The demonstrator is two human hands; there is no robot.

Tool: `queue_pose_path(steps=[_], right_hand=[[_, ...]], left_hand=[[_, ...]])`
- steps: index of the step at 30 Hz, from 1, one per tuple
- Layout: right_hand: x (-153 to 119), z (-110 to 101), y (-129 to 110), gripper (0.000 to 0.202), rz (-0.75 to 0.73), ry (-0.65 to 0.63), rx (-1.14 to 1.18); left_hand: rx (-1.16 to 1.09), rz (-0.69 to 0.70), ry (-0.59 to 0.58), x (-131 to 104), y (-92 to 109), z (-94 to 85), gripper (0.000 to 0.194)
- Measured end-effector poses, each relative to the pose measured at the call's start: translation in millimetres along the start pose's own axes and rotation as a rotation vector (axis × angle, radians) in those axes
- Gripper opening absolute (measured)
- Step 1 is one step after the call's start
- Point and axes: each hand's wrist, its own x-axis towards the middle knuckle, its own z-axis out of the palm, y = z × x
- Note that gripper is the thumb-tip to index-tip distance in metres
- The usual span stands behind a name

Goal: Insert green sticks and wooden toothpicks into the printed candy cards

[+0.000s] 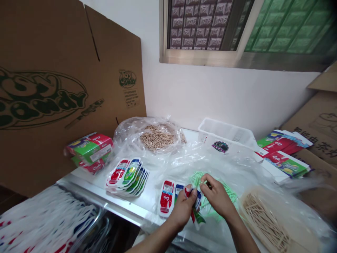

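Observation:
My left hand point(184, 207) is closed on a small printed packet point(198, 215) in red, green and blue, held over the table's front part. Just right of it, my right hand point(214, 193) has its fingers pinched together near the packet's top; what they hold is too small to make out. Behind and below the hands lies a heap of light green sticks point(229, 191) on clear plastic. Left of my left hand, a bottle-shaped red Cola card point(166, 197) lies beside a blue one. Farther left is a fanned stack of similar cards point(129, 175).
A bag of brown sticks point(157, 137) and a white basket point(226, 131) stand at the back. Printed boxes point(91, 149) sit left, and a tub of pale sticks point(265, 221) stands right. Flat cartons point(285, 163) lie at the far right.

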Motion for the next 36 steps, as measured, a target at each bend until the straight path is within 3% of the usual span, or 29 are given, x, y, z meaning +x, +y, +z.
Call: queue_pose_path(steps=[4, 7, 15, 20, 24, 30, 36], right_hand=[[-3.1, 5.2, 1.1, 0.005, 0.004, 0.05, 0.046], [-5.3, 7.5, 1.4, 0.018, -0.015, 0.097, 0.112], [-6.8, 0.8, -4.5, 0.024, -0.02, 0.039, 0.065], [-5.3, -2.7, -5.5, 0.014, -0.026, -0.016, -0.008], [-5.4, 1.4, -4.3, 0.002, -0.04, 0.042, 0.004], [-10.2, 3.3, -6.9, 0.024, -0.082, 0.065, 0.127], [-11.0, -0.6, -13.8, 0.021, -0.076, 0.044, 0.053]], left_hand=[[-0.016, 0.031, -0.001, -0.2, -1.8, -0.8, 0.038], [-0.013, 0.033, -0.004, -0.3, -2.7, -1.8, 0.039], [0.024, 0.001, -0.013, -0.7, 0.3, -3.5, 0.043], [0.067, 0.0, -0.112, -1.5, -0.4, -8.1, 0.041], [0.072, 0.073, -0.087, -3.1, -1.3, -8.1, 0.035], [0.046, 0.083, -0.062, -3.2, 0.6, -4.9, 0.035], [0.091, 0.071, -0.061, -3.0, -0.7, -7.4, 0.035]])
